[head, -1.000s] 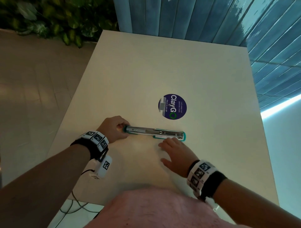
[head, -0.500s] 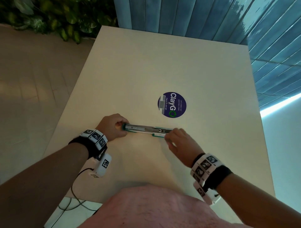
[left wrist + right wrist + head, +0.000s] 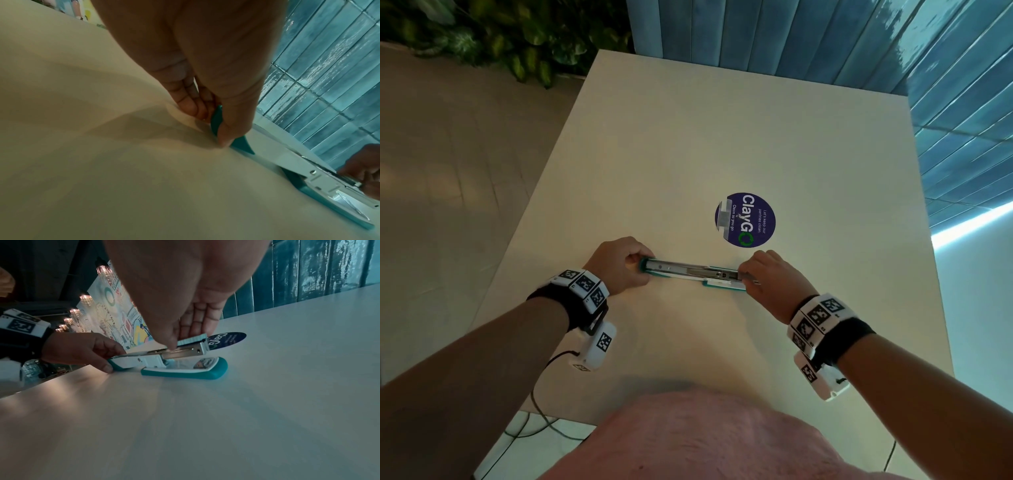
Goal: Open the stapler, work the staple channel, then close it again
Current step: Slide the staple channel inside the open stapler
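Observation:
The teal and white stapler (image 3: pixel 688 270) lies opened out flat on the table, long axis left to right. My left hand (image 3: pixel 619 263) grips the teal cover end (image 3: pixel 216 120) between thumb and curled fingers and holds it against the table. My right hand (image 3: pixel 763 274) pinches the front end of the metal staple channel (image 3: pixel 185 352), which stands a little above the teal base (image 3: pixel 185 374). A ribbed strip of staples (image 3: pixel 192 339) shows on top of the channel, just under my fingertips (image 3: pixel 195 327). My right hand hides the stapler's right tip in the head view.
A round purple ClayGo sticker (image 3: pixel 744 219) lies flat on the cream table (image 3: pixel 688 144) just beyond the stapler. Blue tiled wall (image 3: pixel 825 34) runs behind and to the right. The table's left edge drops to the floor, with plants (image 3: pixel 500 34) beyond.
My right hand rose from lying flat in front of the stapler, took hold of the metal channel, then slid right to its front end. The left hand kept its grip.

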`<action>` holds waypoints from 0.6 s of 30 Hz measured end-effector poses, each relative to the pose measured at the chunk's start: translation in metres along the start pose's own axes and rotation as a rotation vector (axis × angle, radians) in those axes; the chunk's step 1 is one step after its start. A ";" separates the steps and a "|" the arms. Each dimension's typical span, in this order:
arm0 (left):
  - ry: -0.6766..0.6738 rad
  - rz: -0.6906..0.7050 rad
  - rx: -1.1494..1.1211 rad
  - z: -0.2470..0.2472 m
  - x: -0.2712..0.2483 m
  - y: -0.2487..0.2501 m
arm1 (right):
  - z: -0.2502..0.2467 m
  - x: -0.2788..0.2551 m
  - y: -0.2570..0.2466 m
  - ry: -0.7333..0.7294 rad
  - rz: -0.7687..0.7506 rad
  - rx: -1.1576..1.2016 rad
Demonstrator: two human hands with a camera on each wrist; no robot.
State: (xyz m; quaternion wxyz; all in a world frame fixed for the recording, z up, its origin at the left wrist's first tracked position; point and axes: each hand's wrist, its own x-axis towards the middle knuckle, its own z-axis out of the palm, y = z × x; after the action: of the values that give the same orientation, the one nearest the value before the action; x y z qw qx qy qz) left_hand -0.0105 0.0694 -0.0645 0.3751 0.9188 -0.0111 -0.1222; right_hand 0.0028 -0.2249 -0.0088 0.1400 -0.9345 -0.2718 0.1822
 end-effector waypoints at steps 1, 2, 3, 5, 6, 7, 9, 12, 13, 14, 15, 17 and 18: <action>-0.001 -0.004 0.001 0.000 0.000 0.001 | 0.000 -0.001 0.000 -0.003 -0.017 -0.012; -0.004 -0.008 0.002 0.000 0.000 0.001 | 0.000 -0.002 0.001 -0.002 -0.022 -0.010; -0.005 -0.011 0.002 -0.001 0.000 0.001 | 0.000 -0.002 0.002 0.004 -0.021 -0.001; -0.002 -0.012 -0.003 -0.001 0.000 0.002 | 0.002 -0.002 0.005 0.002 0.010 0.027; -0.001 -0.011 -0.006 -0.001 0.000 0.002 | 0.003 -0.002 0.006 -0.004 0.022 0.038; 0.001 -0.011 -0.004 0.000 -0.001 0.002 | 0.004 -0.001 0.007 -0.010 0.025 0.044; 0.007 -0.009 0.004 0.000 -0.001 0.002 | 0.005 0.000 0.008 -0.032 0.029 0.037; 0.006 0.004 0.013 0.000 0.000 0.004 | 0.007 0.003 0.009 -0.053 0.043 0.039; 0.005 0.005 0.017 0.000 0.000 0.004 | 0.008 0.005 0.010 -0.051 0.051 0.057; 0.003 0.006 0.019 -0.001 0.000 0.005 | 0.009 0.005 0.010 -0.044 0.061 0.078; 0.002 0.006 0.021 -0.001 0.000 0.005 | 0.009 0.005 0.011 -0.037 0.070 0.101; 0.002 0.002 0.024 -0.001 0.000 0.005 | 0.011 0.004 0.012 -0.026 0.093 0.144; 0.001 0.000 0.027 -0.001 0.000 0.004 | 0.011 0.004 0.012 -0.016 0.102 0.163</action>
State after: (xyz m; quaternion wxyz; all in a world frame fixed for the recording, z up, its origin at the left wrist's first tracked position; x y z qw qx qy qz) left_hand -0.0103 0.0668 -0.0609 0.3628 0.9238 -0.0126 -0.1213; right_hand 0.0064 -0.2307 -0.0243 0.2040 -0.9311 -0.2093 0.2182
